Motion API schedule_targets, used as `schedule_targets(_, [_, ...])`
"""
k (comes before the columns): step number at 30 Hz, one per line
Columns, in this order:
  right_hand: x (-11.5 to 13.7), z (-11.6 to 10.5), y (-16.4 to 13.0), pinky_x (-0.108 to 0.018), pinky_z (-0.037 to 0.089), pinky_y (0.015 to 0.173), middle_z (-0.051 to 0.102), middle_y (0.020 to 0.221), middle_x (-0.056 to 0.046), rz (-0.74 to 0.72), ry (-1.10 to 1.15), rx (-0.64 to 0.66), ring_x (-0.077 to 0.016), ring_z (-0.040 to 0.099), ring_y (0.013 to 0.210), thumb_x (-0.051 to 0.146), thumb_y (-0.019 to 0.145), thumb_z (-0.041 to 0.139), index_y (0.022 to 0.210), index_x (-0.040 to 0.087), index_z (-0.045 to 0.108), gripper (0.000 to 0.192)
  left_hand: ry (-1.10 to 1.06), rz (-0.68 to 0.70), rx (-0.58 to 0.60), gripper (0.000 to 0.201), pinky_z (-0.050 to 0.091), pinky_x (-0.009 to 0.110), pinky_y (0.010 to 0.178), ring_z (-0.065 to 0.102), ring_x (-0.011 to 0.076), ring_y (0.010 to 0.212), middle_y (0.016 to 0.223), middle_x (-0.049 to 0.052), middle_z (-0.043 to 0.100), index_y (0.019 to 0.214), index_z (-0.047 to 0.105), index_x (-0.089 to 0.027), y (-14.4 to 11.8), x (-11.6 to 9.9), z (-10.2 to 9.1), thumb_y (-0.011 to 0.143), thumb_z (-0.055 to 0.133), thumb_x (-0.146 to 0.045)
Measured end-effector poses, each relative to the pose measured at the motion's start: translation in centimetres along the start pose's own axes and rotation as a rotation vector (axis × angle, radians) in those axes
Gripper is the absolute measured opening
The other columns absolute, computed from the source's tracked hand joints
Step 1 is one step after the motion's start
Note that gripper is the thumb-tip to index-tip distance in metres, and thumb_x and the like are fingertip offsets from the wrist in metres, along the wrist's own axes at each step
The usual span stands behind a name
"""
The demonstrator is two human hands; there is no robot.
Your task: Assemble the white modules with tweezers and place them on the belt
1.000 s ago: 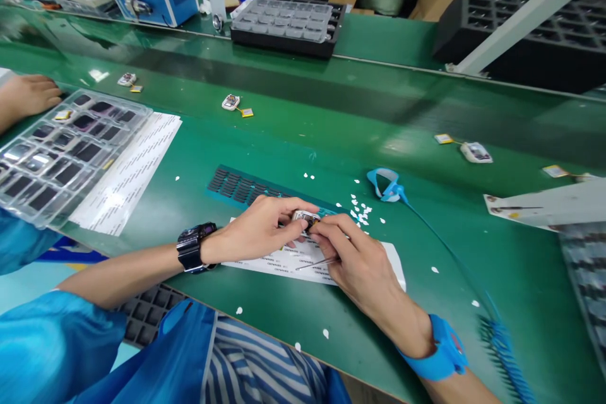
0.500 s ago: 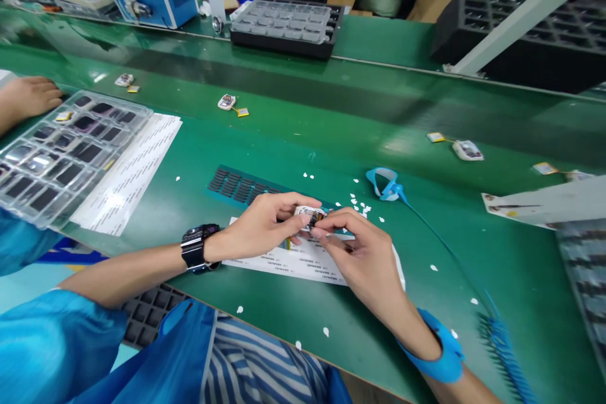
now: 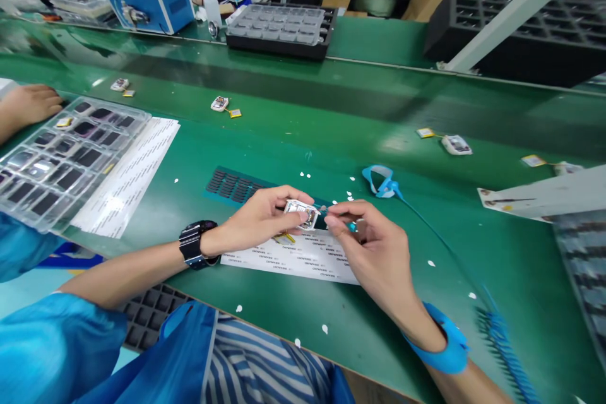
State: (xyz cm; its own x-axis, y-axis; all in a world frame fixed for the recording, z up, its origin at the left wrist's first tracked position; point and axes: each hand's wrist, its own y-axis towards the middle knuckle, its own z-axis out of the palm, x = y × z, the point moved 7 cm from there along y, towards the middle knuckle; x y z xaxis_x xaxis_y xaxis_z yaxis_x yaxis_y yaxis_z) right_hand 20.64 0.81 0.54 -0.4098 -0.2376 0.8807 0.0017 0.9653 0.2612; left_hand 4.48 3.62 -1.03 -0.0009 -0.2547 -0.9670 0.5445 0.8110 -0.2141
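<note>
My left hand (image 3: 265, 218) is closed around a white watch-like housing (image 3: 303, 213) with a small circuit inside, held face up. A yellow-edged battery (image 3: 285, 238) hangs under those fingers. Just right of the housing, my right hand (image 3: 367, 233) is pinched, its fingertips apart from it; a tiny piece shows at the tips, too small to name. Below both hands lies a printed white sheet (image 3: 293, 262). A teal sheet with rows of black strips (image 3: 234, 186) lies behind my left hand, partly hidden by it.
Several housings with batteries, one white housing (image 3: 457, 145) among them, lie on the green belt beyond. A blue wrist strap (image 3: 381, 182) with its cord lies at right. A clear tray (image 3: 61, 158) of dark screens is at left, beside another person's hand (image 3: 35, 104).
My right fingers have drawn away from the housing to the right. The housing has tilted and shows more of its inside. The housings on the belt have shifted slightly left.
</note>
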Motion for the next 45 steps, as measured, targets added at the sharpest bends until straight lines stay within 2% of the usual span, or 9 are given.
schedule_targets(6, [1.6,-0.1,-0.1,-0.02,0.044,0.044,0.074,0.092,-0.003,-0.208,-0.07,0.036,-0.014,0.067,0.072,0.014,0.09,0.065,0.101,0.024,0.072,0.016,0.007,0.003,0.032,0.037,0.051,0.021,0.07,0.064,0.0086,0.076,0.091,0.003,0.069,0.11,0.064,-0.011,0.0,0.4,0.0,0.076,0.076,-0.017])
schedule_targets(9, [2.7,0.2,-0.3,-0.023,0.049,0.05,0.075,0.091,-0.003,-0.326,-0.151,0.046,-0.0144,0.068,0.073,0.011,0.091,0.066,0.098,0.023,0.073,0.016,-0.012,-0.008,0.038,0.038,0.052,0.022,0.071,0.065,0.009,0.076,0.088,0.002,0.069,0.112,0.065,-0.012,0.0,0.6,0.0,0.077,0.077,-0.018])
schedule_targets(14, [2.7,0.2,-0.5,-0.027,0.055,0.057,0.074,0.095,-0.005,-0.332,-0.173,0.013,-0.0165,0.07,0.077,0.011,0.092,0.066,0.102,0.023,0.072,0.017,-0.115,-0.053,0.088,0.035,0.054,0.026,0.077,0.069,0.0108,0.079,0.09,0.003,0.071,0.115,0.064,-0.013,-0.1,0.6,0.5,0.082,0.074,-0.021])
schedule_targets(18, [3.4,0.2,-1.0,-0.031,0.058,0.061,0.067,0.112,-0.01,-0.395,-0.198,-0.026,-0.0157,0.068,0.075,0.011,0.089,0.068,0.102,0.022,0.072,0.017,-0.131,-0.023,0.095,0.035,0.055,0.026,0.078,0.068,0.0109,0.079,0.092,0.003,0.071,0.116,0.064,-0.014,-0.2,0.3,0.6,0.084,0.074,-0.023])
schedule_targets(22, [4.0,0.8,-1.5,-0.036,0.06,0.068,0.063,0.116,-0.011,-0.471,-0.237,0.012,-0.0159,0.066,0.077,0.008,0.089,0.067,0.098,0.022,0.073,0.017,-0.111,0.019,0.094,0.032,0.056,0.028,0.083,0.069,0.0131,0.088,0.103,0.007,0.072,0.12,0.064,-0.015,-0.4,0.1,0.7,0.091,0.065,-0.026])
schedule_targets(30, [4.1,0.9,-1.6,-0.034,0.061,0.065,0.063,0.115,-0.01,-0.461,-0.254,0.005,-0.0155,0.068,0.075,0.009,0.09,0.066,0.094,0.021,0.072,0.014,0.072,0.174,0.027,0.033,0.056,0.028,0.083,0.069,0.0151,0.095,0.118,0.012,0.069,0.126,0.062,-0.013,-1.0,-0.6,1.0,0.095,0.056,-0.023])
schedule_targets(38, [4.0,1.3,-1.8,-0.032,0.063,0.064,0.063,0.117,-0.012,-0.518,-0.408,0.094,-0.0188,0.072,0.083,0.009,0.093,0.059,0.1,0.022,0.068,0.017,0.166,0.168,-0.009,0.033,0.056,0.029,0.082,0.07,0.0152,0.09,0.113,0.009,0.072,0.127,0.062,-0.017,-1.2,-0.1,1.1,0.096,0.056,-0.027])
schedule_targets(41, [3.7,1.4,-1.9,-0.029,0.061,0.06,0.062,0.118,-0.012,-0.486,-0.423,0.104,-0.0191,0.072,0.085,0.008,0.093,0.057,0.098,0.021,0.068,0.018,0.176,0.175,-0.039,0.029,0.056,0.028,0.081,0.069,0.0154,0.091,0.109,0.008,0.072,0.12,0.064,-0.017,-1.4,-0.1,1.1,0.094,0.059,-0.027])
schedule_targets(45, [3.3,1.1,-1.5,-0.027,0.058,0.059,0.064,0.111,-0.008,-0.356,-0.276,0.048,-0.0149,0.069,0.077,0.007,0.091,0.062,0.09,0.021,0.069,0.016,0.082,0.15,-0.049,0.027,0.056,0.028,0.081,0.068,0.0144,0.087,0.103,0.007,0.071,0.114,0.065,-0.016,-1.4,-0.1,1.2,0.092,0.063,-0.031])
